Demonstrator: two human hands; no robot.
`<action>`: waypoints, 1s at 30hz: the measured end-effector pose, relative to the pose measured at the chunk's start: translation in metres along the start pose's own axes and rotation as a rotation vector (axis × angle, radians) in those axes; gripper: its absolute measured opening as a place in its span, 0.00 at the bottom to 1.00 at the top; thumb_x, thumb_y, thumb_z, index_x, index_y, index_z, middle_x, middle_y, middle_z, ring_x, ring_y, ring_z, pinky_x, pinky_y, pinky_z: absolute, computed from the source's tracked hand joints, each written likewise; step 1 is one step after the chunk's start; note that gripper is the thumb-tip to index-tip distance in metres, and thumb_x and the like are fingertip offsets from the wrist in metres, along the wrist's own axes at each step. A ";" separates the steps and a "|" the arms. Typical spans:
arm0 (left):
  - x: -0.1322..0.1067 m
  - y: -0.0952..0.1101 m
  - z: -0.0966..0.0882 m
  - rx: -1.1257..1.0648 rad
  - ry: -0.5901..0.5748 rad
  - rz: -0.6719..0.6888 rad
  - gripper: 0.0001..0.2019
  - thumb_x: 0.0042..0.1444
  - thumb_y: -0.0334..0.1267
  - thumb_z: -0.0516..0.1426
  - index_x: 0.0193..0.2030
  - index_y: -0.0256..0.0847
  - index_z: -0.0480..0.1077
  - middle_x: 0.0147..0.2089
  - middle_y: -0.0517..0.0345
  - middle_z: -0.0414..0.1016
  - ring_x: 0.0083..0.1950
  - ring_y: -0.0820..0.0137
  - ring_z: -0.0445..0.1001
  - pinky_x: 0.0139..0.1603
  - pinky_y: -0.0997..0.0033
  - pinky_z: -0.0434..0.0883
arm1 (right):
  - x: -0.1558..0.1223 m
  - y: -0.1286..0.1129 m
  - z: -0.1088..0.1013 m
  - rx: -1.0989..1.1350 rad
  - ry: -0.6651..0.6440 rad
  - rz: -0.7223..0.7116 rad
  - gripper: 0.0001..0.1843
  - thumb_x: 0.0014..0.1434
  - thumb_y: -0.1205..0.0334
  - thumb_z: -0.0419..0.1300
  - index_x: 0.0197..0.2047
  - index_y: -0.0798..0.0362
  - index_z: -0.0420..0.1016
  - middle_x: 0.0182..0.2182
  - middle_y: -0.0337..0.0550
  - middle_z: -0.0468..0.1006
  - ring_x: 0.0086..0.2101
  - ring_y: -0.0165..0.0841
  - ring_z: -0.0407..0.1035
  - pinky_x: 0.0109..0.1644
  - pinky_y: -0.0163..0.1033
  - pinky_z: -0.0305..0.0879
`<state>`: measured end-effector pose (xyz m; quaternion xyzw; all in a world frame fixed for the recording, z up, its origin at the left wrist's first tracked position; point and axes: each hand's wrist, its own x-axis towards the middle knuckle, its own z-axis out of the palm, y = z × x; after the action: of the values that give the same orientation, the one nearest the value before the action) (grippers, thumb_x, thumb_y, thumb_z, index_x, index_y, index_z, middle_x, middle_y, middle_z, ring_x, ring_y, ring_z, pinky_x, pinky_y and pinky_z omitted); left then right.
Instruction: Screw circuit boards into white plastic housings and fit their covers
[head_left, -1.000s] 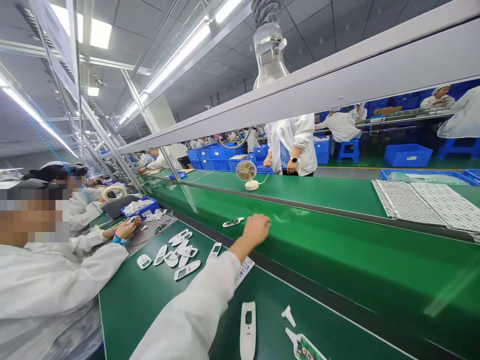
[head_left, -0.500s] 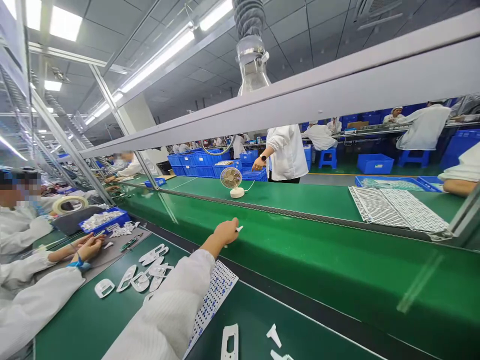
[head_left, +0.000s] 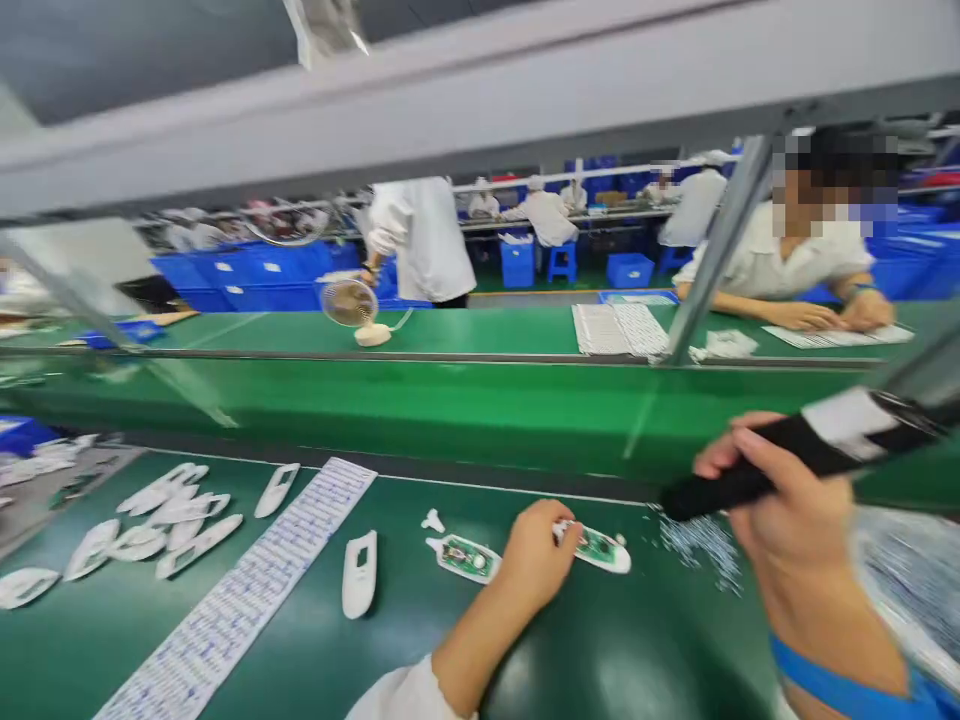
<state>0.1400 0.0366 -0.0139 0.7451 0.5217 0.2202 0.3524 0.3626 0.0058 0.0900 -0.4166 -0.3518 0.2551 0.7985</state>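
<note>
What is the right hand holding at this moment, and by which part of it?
The right hand is holding a black tool, gripping it around its black handle.

The room was brightly and evenly lit, with soft glare on the green workbench (head_left: pixel 600 680), barely any shadow, motion blur smearing the right hand (head_left: pixel 802 540), and the wide lens bending everything toward the frame's edges.

The left hand (head_left: pixel 534 560) hides one end of a white plastic housing (head_left: pixel 602 549). At 4 o'clock, the black tool handle (head_left: pixel 757 472) blurs toward the frame's edge past the right hand (head_left: pixel 795 520), and the scattered bits (head_left: pixel 701 548) beside it are too small to tell.
</note>
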 end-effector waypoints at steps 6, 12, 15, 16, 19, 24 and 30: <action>0.010 -0.004 0.002 0.151 -0.039 0.298 0.13 0.63 0.39 0.61 0.53 0.41 0.74 0.52 0.51 0.75 0.56 0.57 0.72 0.58 0.52 0.68 | -0.008 0.008 0.020 -0.026 -0.162 0.079 0.09 0.55 0.59 0.69 0.37 0.51 0.76 0.19 0.36 0.72 0.19 0.34 0.68 0.24 0.39 0.66; 0.015 -0.009 0.008 0.105 -0.177 0.452 0.08 0.62 0.40 0.64 0.47 0.44 0.75 0.47 0.56 0.77 0.49 0.61 0.73 0.52 0.58 0.69 | -0.025 0.013 0.034 -0.087 -0.321 0.188 0.09 0.57 0.59 0.68 0.39 0.51 0.74 0.20 0.36 0.73 0.20 0.33 0.68 0.25 0.38 0.66; 0.017 -0.011 0.010 0.092 -0.147 0.451 0.08 0.63 0.40 0.64 0.47 0.41 0.75 0.46 0.55 0.77 0.47 0.61 0.73 0.51 0.58 0.70 | -0.030 0.017 0.039 -0.140 -0.359 0.197 0.08 0.56 0.60 0.67 0.38 0.51 0.74 0.20 0.36 0.73 0.21 0.33 0.68 0.25 0.39 0.66; 0.017 -0.011 0.010 0.091 -0.141 0.446 0.08 0.62 0.40 0.64 0.46 0.41 0.75 0.45 0.55 0.76 0.47 0.61 0.73 0.50 0.58 0.70 | -0.031 0.018 0.041 -0.158 -0.365 0.198 0.08 0.56 0.60 0.67 0.38 0.51 0.74 0.20 0.36 0.73 0.21 0.33 0.68 0.25 0.39 0.66; 0.015 -0.010 0.010 0.094 -0.131 0.432 0.07 0.61 0.40 0.65 0.44 0.41 0.75 0.43 0.56 0.76 0.45 0.61 0.73 0.48 0.58 0.70 | -0.034 0.020 0.042 -0.196 -0.361 0.196 0.08 0.56 0.60 0.67 0.38 0.51 0.74 0.21 0.35 0.73 0.21 0.33 0.69 0.25 0.39 0.67; 0.013 -0.007 0.011 0.084 -0.115 0.424 0.07 0.61 0.39 0.64 0.43 0.41 0.75 0.43 0.56 0.76 0.45 0.61 0.73 0.47 0.59 0.69 | -0.037 0.022 0.041 -0.195 -0.342 0.202 0.09 0.56 0.59 0.67 0.39 0.51 0.74 0.23 0.36 0.72 0.22 0.33 0.68 0.26 0.39 0.67; 0.014 -0.009 0.012 0.042 -0.118 0.429 0.06 0.62 0.38 0.64 0.43 0.41 0.74 0.42 0.56 0.75 0.43 0.62 0.72 0.46 0.60 0.69 | -0.037 0.028 0.042 -0.215 -0.352 0.195 0.08 0.56 0.61 0.67 0.38 0.51 0.74 0.23 0.36 0.73 0.21 0.33 0.68 0.25 0.39 0.66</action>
<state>0.1475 0.0477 -0.0285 0.8579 0.3340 0.2351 0.3118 0.3039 0.0144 0.0706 -0.4803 -0.4689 0.3610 0.6474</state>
